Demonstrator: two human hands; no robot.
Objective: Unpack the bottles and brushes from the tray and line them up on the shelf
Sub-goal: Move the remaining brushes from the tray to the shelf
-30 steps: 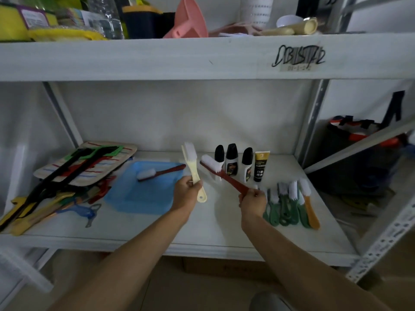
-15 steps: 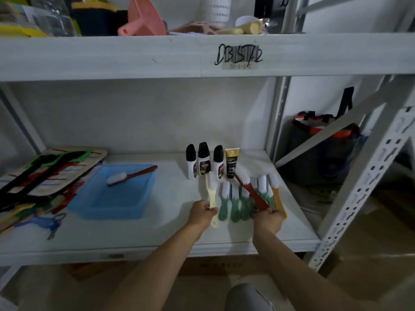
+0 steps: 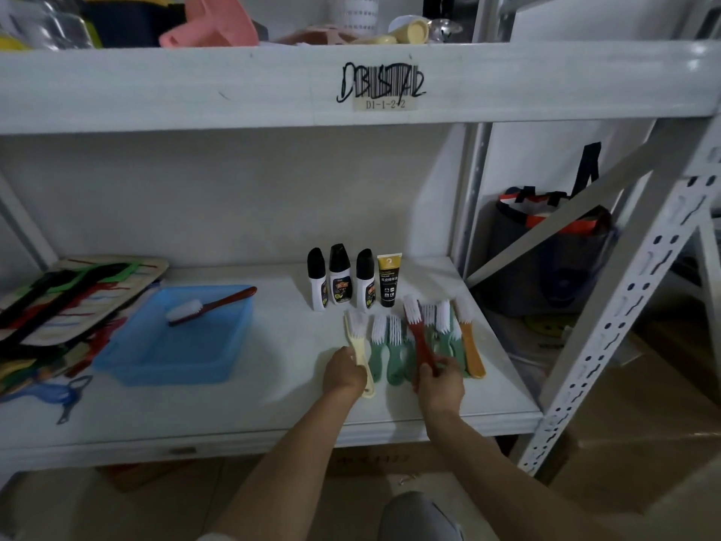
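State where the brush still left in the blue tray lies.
In the head view, the red-handled brush lies across the blue tray on the shelf's left half, bristles lower left, handle tip over the tray's far right rim.

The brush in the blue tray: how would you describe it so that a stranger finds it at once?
On the lower shelf, left of the standing bottles, sits a blue tray. One brush lies across its far rim, white bristles to the left. It has a dark red handle and is the only brush not in the row by the hands.
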